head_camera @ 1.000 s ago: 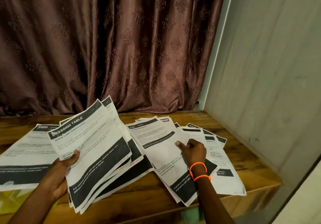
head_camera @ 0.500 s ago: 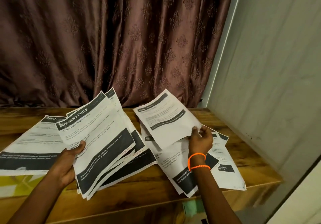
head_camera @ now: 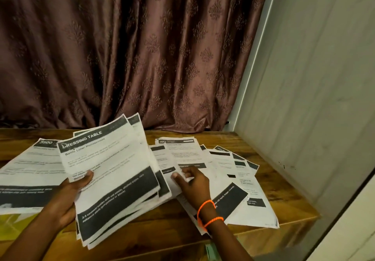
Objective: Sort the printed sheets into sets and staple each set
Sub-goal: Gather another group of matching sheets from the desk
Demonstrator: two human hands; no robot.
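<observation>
My left hand (head_camera: 69, 198) grips a stack of printed sheets (head_camera: 113, 169) above the wooden table (head_camera: 274, 175); the top page is headed "DRESSING TABLE". To its right, several more sheets (head_camera: 229, 169) lie fanned out on the table. My right hand (head_camera: 192, 183), with orange bands on the wrist, lies on this fan. Its thumb and curled fingers pinch the lower part of the top sheet (head_camera: 182, 153), numbered 2652. Another sheet (head_camera: 30, 169) lies flat at the left, partly behind the held stack. No stapler is in view.
A brown patterned curtain (head_camera: 142, 58) hangs right behind the table. A pale wall (head_camera: 314, 98) closes the right side. Something yellow (head_camera: 8, 226) shows at the lower left and a green object (head_camera: 211, 250) below the table's front edge.
Half a second ago my right hand held one sheet lifted off the fan. That sheet is no longer in it, and the hand is back down on the fan, pinching the top sheet.
</observation>
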